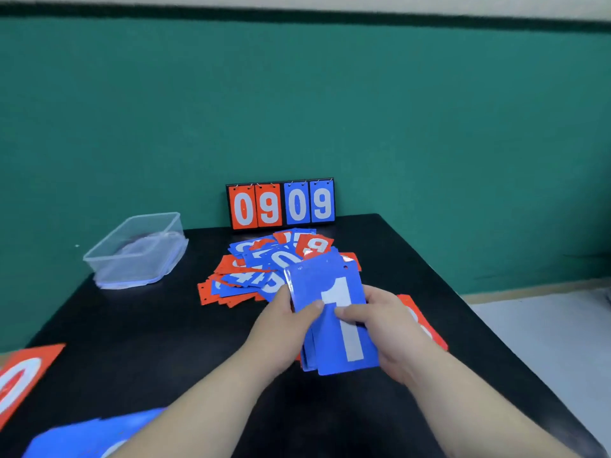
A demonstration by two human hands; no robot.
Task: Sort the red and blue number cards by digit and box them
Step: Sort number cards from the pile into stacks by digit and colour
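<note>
Both hands hold a small stack of blue number cards (334, 319) above the black table; the front card shows a white 1. My left hand (284, 328) grips the stack's left edge with the thumb on its face. My right hand (386, 328) grips the right side, thumb across the front card. Behind the stack lies a loose pile of red and blue cards (264, 269). A red card (421, 320) lies under my right hand. At the near left edge lie a red 0 card (23, 378) and a blue card (82, 438).
A clear plastic box (139, 249) stands on its lid at the table's (148, 342) back left corner. A flip scoreboard (281, 204) reading 0 9 0 9 stands against the green wall. The table's right edge drops to a pale floor.
</note>
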